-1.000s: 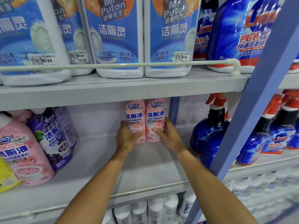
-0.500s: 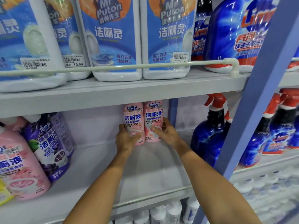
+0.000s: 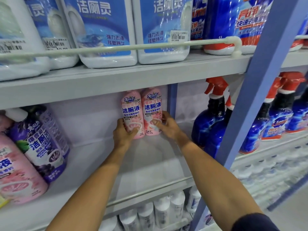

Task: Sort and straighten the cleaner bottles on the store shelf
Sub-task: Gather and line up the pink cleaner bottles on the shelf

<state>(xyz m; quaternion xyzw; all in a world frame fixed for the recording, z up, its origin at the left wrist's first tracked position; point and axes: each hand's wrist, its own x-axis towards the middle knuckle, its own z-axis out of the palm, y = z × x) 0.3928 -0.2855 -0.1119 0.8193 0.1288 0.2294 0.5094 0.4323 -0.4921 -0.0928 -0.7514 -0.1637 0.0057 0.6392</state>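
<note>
Pink, upright and touching at our twelve o'clock: our left hand (image 3: 123, 135) curls round the left pink bottle (image 3: 132, 112), our right hand (image 3: 169, 126) round the right pink bottle (image 3: 152, 109).

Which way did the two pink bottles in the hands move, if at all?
No. The pink bottles still stand just left of the blue post, with the same small gap; only the camera shifted.
</note>
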